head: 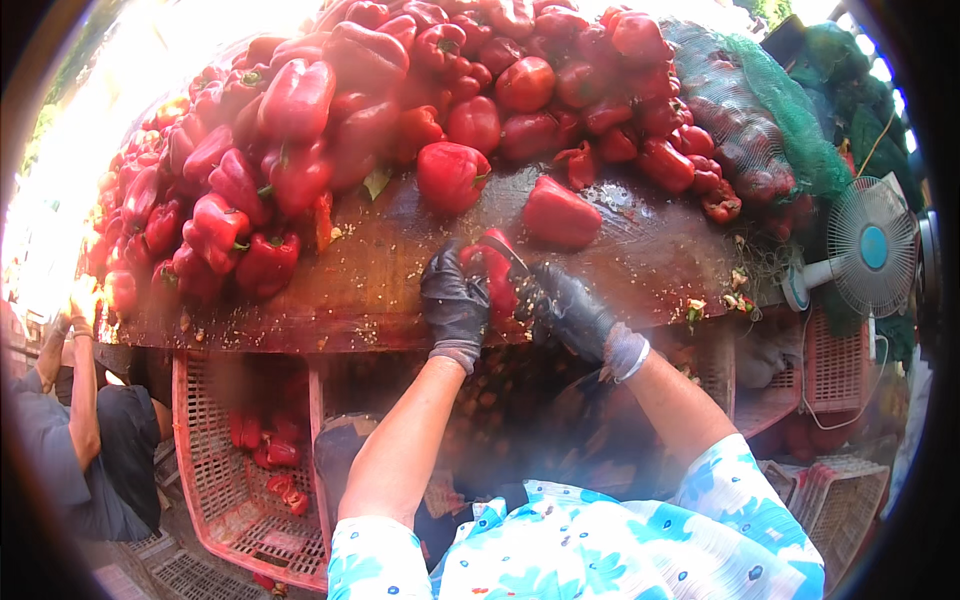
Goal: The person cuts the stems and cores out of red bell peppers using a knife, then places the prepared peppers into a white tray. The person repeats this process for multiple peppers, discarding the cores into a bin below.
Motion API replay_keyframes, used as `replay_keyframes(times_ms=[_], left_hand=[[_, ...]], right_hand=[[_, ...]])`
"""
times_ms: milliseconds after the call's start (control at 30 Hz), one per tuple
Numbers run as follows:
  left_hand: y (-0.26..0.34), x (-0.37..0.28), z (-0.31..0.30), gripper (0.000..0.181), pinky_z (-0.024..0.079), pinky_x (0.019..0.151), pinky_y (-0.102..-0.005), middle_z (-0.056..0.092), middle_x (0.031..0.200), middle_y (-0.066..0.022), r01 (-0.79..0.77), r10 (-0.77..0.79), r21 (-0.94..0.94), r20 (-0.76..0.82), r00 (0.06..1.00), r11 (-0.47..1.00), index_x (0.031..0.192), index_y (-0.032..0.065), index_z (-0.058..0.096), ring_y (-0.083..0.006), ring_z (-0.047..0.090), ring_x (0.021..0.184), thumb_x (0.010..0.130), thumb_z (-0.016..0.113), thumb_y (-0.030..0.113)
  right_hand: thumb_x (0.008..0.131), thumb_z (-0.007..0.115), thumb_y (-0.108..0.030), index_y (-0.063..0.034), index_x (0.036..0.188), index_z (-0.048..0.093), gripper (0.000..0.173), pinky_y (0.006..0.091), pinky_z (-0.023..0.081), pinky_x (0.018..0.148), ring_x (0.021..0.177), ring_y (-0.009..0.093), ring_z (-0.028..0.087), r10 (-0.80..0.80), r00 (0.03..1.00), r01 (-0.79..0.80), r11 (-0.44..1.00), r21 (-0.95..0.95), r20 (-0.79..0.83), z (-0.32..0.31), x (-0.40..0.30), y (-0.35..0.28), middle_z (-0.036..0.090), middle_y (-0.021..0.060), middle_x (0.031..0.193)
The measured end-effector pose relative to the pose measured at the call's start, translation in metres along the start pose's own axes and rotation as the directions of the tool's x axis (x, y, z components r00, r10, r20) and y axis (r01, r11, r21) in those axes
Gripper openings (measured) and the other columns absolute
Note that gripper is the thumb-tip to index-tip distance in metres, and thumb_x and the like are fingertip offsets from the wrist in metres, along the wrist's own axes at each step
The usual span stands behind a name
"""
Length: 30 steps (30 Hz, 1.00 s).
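Observation:
Both my hands wear dark gloves and meet over the near edge of a wet wooden table (382, 255). My left hand (455, 300) grips a red bell pepper (496, 274) from its left side. In my right hand (568, 307) is a knife (508, 251), its blade lying against that pepper; the handle is hidden in the glove. Just beyond my hands sit two whole red peppers, one with a green stem (450, 178) and one on its side (561, 213). Pale seeds are scattered over the wood.
A large heap of red peppers (367, 56) covers the table's far side. A filled mesh bag (735, 112) and a small fan (872, 247) stand at right. Below the table at left is a pink plastic crate (247, 517) with pepper pieces. Another person (82, 450) sits at far left.

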<state>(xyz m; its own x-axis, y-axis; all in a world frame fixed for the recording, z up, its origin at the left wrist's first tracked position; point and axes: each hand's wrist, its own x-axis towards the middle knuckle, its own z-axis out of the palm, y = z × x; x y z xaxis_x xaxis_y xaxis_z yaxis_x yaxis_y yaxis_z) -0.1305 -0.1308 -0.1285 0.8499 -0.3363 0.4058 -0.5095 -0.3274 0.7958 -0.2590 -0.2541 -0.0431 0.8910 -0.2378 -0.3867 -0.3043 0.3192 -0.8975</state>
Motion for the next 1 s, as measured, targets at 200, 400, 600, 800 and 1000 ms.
replay_keyframes(times_ms=[200,400,600,800,1000], left_hand=[[0.006,0.000,-0.006,0.033,0.049,0.088,-0.0431,0.064,0.107,-0.0215,0.053,-0.053,0.075,-0.005,0.999,0.996,0.117,0.0004,0.058,-0.0380,0.062,0.099,0.093,0.060,0.023],[0.013,0.006,0.013,0.031,0.050,0.085,-0.0429,0.066,0.101,-0.0203,0.110,-0.112,0.035,0.033,0.993,0.993,0.116,0.0020,0.059,-0.0359,0.064,0.094,0.093,0.060,0.024],[-0.003,0.014,-0.001,0.022,0.050,0.074,-0.0411,0.063,0.090,-0.0142,0.279,-0.253,-0.192,0.149,0.956,0.941,0.102,0.0050,0.060,-0.0268,0.061,0.084,0.096,0.047,0.021],[-0.001,0.011,-0.002,0.027,0.047,0.086,-0.0441,0.062,0.104,-0.0222,0.115,-0.112,-0.085,0.040,0.993,0.990,0.107,0.0027,0.059,-0.0397,0.060,0.099,0.093,0.052,0.024],[-0.013,0.003,0.015,0.031,0.047,0.091,-0.0412,0.061,0.111,-0.0220,0.170,-0.164,-0.246,0.046,0.985,0.954,0.116,0.0009,0.058,-0.0378,0.059,0.104,0.085,0.057,0.003]], right_hand=[[0.094,0.055,-0.030,-0.0127,0.125,0.056,0.035,0.0458,0.052,0.071,0.084,0.036,0.067,-0.159,0.978,-0.011,0.603,-0.797,-0.134,0.016,0.005,0.005,0.069,0.0191,0.094],[0.095,0.054,-0.031,-0.0119,0.119,0.058,0.031,0.0480,0.051,0.073,0.085,0.042,0.064,-0.282,0.944,0.004,0.522,-0.853,-0.168,-0.022,-0.002,0.078,0.067,0.0209,0.092],[0.088,0.059,-0.009,-0.0078,0.120,0.058,0.032,0.0309,0.051,0.071,0.083,0.020,0.062,-0.307,0.942,0.163,0.774,-0.611,-0.138,0.016,-0.077,0.042,0.064,0.0063,0.096],[0.089,0.051,0.004,-0.0043,0.136,0.043,0.048,0.0231,0.048,0.070,0.098,0.015,0.055,-0.511,0.859,0.500,0.832,-0.240,0.022,-0.067,0.043,0.093,0.054,0.0054,0.118],[0.095,0.042,0.002,-0.0045,0.146,0.036,0.051,0.0303,0.037,0.107,0.127,0.019,0.046,-0.609,0.768,0.618,0.621,-0.482,0.199,-0.061,0.130,0.095,0.044,0.0080,0.144]])
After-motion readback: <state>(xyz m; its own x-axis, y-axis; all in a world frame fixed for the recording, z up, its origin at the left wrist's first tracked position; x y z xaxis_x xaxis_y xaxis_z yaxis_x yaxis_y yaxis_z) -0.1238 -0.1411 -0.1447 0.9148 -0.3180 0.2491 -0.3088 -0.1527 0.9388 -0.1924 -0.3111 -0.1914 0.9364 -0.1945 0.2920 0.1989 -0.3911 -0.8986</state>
